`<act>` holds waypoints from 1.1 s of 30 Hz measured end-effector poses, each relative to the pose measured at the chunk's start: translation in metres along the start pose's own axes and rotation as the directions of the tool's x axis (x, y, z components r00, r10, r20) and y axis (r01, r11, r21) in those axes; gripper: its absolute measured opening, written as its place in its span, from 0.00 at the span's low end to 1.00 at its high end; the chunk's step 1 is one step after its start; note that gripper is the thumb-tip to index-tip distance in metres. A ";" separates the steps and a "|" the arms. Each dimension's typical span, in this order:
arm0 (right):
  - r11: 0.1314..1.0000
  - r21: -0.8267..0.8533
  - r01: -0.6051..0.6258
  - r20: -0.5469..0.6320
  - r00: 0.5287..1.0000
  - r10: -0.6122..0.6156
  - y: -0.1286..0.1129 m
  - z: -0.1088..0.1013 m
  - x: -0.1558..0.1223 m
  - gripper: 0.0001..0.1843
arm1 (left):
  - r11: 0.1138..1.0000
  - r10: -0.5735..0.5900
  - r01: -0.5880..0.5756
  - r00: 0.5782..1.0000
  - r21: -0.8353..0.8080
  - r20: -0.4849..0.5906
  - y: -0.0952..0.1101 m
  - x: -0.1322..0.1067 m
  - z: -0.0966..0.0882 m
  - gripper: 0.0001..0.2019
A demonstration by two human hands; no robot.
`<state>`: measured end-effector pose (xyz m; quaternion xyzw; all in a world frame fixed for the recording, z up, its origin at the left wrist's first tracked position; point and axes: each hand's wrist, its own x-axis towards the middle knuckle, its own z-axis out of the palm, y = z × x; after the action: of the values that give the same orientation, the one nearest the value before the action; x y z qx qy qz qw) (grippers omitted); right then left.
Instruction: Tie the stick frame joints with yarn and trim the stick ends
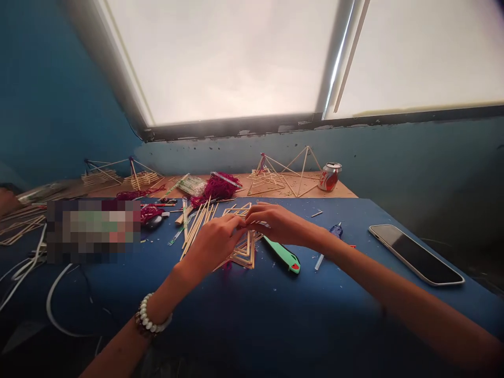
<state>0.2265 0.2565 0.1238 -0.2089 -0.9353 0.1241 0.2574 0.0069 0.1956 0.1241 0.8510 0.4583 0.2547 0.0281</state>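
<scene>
two hands meet over the blue-covered bench (236,307): the left hand (214,247) and the right hand (279,223) pinch, fingertips together, a flat frame of thin pale wooden sticks (244,254) lying on it. a bundle of loose wooden sticks (197,228) lies just beside the left hand, a green plastic box cutter (283,255) just below the right.

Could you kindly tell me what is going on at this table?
A person's left hand and right hand meet over a flat frame of thin wooden sticks on a blue-covered table. A bundle of loose sticks lies beside the left hand, and a green utility knife lies just below the right hand. A smartphone lies further right. Along the back stand stick pyramids, with dark red yarn and a soda can nearby.
</scene>
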 end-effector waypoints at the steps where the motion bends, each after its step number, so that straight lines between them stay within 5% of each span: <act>1: 0.999 0.038 -0.006 0.015 1.000 0.005 0.005 0.001 0.000 0.11 | 0.999 -0.008 0.009 1.000 -0.037 0.015 -0.005 -0.002 -0.003 0.07; 7: 0.980 0.187 -0.065 0.092 0.995 0.048 0.023 0.008 -0.006 0.12 | 0.942 0.029 -0.014 0.999 -0.334 0.040 -0.052 0.004 -0.018 0.10; 11: 0.988 0.119 -0.103 0.063 0.993 0.096 0.024 0.013 -0.001 0.15 | 0.955 0.084 -0.074 0.996 -0.286 0.022 -0.086 0.033 -0.012 0.09; 15: 0.994 0.034 -0.106 0.035 0.994 0.105 -0.001 0.019 0.010 0.16 | 0.963 0.131 -0.127 0.991 -0.238 0.001 -0.108 0.042 -0.004 0.10; 19: 0.998 -0.069 -0.004 0.212 0.977 0.018 -0.028 0.036 0.017 0.09 | 0.936 0.228 -0.209 0.973 -0.284 0.036 -0.113 0.024 -0.005 0.08; 26: 0.941 -0.335 0.053 0.176 0.984 0.008 -0.035 0.055 0.021 0.10 | 0.879 0.317 -0.145 0.889 -0.454 0.331 -0.109 0.007 -0.005 0.28; 29: 0.902 -0.427 0.062 0.220 0.975 0.037 -0.040 0.050 0.019 0.17 | 0.865 0.342 -0.174 0.891 -0.471 0.298 -0.110 0.007 0.002 0.35; 33: 0.901 -0.433 0.034 0.192 0.980 0.055 -0.041 0.036 0.022 0.18 | 0.825 0.345 -0.198 0.919 -0.530 0.193 -0.112 0.012 0.005 0.33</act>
<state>0.1771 0.2257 0.1169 -0.2524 -0.9592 -0.0659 0.1089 -0.0711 0.2708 0.0931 0.8986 0.2406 0.2429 0.2750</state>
